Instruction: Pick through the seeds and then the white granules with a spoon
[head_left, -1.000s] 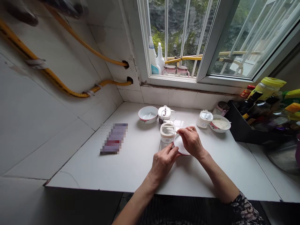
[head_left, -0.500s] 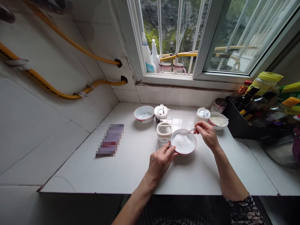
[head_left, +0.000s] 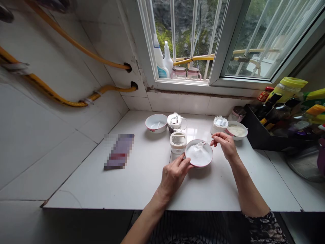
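Observation:
My left hand (head_left: pixel 175 171) grips the near left rim of a white bowl (head_left: pixel 202 165), thumb and fingers closed on it. Fine white powder (head_left: pixel 199 156) fills much of the bowl. Pinched in my right hand (head_left: pixel 225 146) is the handle of a small white spoon (head_left: pixel 199 144), whose head lies at the powder's surface. Just left of the bowl stands a clear jar with a pale lid (head_left: pixel 178 142). Behind that jar is another lidded jar (head_left: pixel 174 121) with dark contents, its clear lid apparently raised.
A white bowl with a spoon (head_left: pixel 155 127) stands at the back left. At the back right are a lidded jar (head_left: pixel 219 124) and a bowl of whitish grains (head_left: pixel 237 136), beside a black box (head_left: pixel 269 140) of bottles. A pixelated purple packet (head_left: pixel 119 151) lies on the left.
The spoon's head has come up slightly and shows more clearly above the powder. My right hand has shifted very little; my left hand keeps its hold on the bowl.

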A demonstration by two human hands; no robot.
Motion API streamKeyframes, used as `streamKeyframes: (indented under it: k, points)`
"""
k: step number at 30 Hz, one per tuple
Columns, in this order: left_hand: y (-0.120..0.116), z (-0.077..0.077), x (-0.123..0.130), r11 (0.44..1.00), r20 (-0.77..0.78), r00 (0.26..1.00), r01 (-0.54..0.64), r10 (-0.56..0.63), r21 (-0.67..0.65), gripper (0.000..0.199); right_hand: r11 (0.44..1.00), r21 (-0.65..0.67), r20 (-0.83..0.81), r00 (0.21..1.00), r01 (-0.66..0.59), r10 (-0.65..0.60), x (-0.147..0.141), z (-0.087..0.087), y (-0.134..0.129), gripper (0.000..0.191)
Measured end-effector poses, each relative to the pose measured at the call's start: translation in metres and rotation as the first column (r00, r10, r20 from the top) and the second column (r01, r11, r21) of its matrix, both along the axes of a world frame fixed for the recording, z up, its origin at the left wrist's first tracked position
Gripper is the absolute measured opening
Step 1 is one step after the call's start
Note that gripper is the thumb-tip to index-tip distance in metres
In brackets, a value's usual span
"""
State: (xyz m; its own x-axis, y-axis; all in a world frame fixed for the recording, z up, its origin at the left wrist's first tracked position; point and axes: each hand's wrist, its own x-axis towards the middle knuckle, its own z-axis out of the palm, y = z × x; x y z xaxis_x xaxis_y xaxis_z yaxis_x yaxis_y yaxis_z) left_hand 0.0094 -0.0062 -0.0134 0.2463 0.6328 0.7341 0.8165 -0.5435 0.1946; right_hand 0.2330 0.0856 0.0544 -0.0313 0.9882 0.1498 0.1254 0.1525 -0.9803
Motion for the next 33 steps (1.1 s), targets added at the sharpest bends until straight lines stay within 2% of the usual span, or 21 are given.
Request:
streamKeyframes:
  k: [7,16,21,25,29,31,33]
  points:
    - [0.0,0.0,0.001,1.0,0.001,1.0,-0.004,0.004,0.005,0.019,1.0,0.015,0.021,1.0,0.0,0.0,-0.003,-0.002,0.0,0.021]
    - [0.0,0.004,0.002,1.0,-0.002,1.0,-0.001,0.001,0.02,0.021,0.992,-0.12,-0.14,0.99,-0.027,0.01,-0.003,-0.004,0.003,0.023]
    - [0.0,0.003,0.002,1.0,-0.001,1.0,0.003,-0.003,0.008,0.019,0.984,-0.156,-0.25,0.967,-0.087,0.046,-0.017,-0.004,0.004,0.032]
    - [0.001,0.001,0.002,1.0,0.018,1.0,0.002,-0.003,0.012,0.021,0.995,-0.034,-0.224,0.971,-0.091,0.082,-0.038,0.001,0.0,0.033]
    - [0.001,0.001,0.003,1.0,0.039,0.999,0.011,-0.012,0.021,0.024,0.974,0.218,-0.031,0.997,-0.067,0.075,-0.054,0.002,-0.008,0.02]
    - [0.001,0.001,0.004,1.0,0.041,0.999,0.007,-0.008,0.029,0.026,0.918,0.384,0.152,0.987,-0.104,0.048,-0.059,-0.003,-0.01,0.011]
    - [0.001,0.002,0.004,0.999,0.04,0.999,0.001,-0.003,0.036,0.026,0.816,0.536,0.374,0.927,-0.217,0.001,-0.061,-0.008,-0.01,0.009]
